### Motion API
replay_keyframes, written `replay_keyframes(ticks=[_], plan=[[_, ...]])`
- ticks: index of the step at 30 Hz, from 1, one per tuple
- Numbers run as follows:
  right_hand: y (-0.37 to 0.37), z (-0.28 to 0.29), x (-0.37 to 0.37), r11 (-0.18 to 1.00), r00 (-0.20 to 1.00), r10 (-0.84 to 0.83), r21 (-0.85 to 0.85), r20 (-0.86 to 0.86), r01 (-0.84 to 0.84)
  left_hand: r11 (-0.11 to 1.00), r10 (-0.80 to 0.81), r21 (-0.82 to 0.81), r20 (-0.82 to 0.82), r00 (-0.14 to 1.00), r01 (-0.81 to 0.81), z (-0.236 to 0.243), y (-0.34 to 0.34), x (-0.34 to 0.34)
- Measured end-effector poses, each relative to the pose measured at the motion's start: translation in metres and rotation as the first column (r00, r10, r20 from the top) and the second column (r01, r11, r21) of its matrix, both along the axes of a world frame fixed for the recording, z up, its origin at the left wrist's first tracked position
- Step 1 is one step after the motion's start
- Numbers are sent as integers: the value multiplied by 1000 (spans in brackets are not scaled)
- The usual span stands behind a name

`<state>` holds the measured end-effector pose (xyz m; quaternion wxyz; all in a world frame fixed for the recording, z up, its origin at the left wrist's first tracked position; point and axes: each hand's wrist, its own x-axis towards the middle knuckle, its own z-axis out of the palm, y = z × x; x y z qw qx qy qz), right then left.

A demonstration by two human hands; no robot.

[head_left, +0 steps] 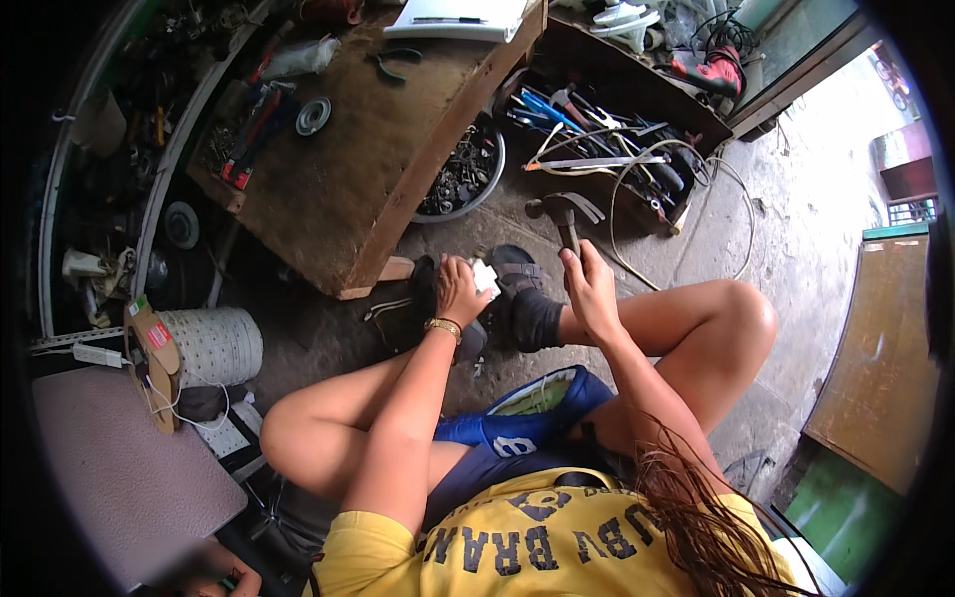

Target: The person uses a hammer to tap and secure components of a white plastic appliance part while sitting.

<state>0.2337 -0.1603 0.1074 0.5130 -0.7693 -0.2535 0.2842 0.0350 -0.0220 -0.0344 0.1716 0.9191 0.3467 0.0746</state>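
We sit low with knees spread, looking down at the concrete floor (716, 269) between our feet. Our left hand (460, 291), with a gold-coloured band at the wrist, has its fingers curled over a small white piece (485, 279), holding it between our two dark sandals (517, 269), to the right of the bench's near corner. The grip is partly hidden, and we cannot tell whether the piece touches the floor. Our right hand (593, 289) has its fingers wrapped around the handle of a claw hammer (565, 213), the metal head pointing away from us, apart from the white piece.

Ahead and to the left stands a low brown wooden bench (328, 199). Red-handled tools (241, 164) lie by its left corner, a round metal disc (312, 116) farther in, dark-handled pliers (396, 66) toward its far end, and a white pad (460, 25) with a pen (448, 20) by its right edge.

Just beside that right edge, a basin (495, 174) holds small metal parts (463, 164). Beyond it, a box (652, 85) is crowded with tools, and a pale cable (748, 224) loops over the floor near the box's near corner.
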Motion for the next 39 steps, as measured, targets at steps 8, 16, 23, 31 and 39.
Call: replay_keyframes(ticks=[8, 16, 23, 31, 39], plan=[[8, 4, 12, 1000, 1000, -15, -7, -27, 14, 826, -72, -537, -403, 912, -172, -2, 69, 15], [10, 6, 13, 990, 973, 129, 74, -190, -117, 851, -216, -524, -432, 876, -49, -23, 91, 9], [17, -5, 5, 984, 961, 174, 4, -214, -178, 705, 220, -709, 192, 956, -20, 26, 67, 6], [16, -7, -4, 975, 968, 219, 50, -122, -214, 664, 269, -746, 301, 915, 50, 37, 35, 11], [7, -5, -12, 973, 965, 232, 12, -120, -232, 770, 234, -638, 302, 924, 13, 38, 27, 16]])
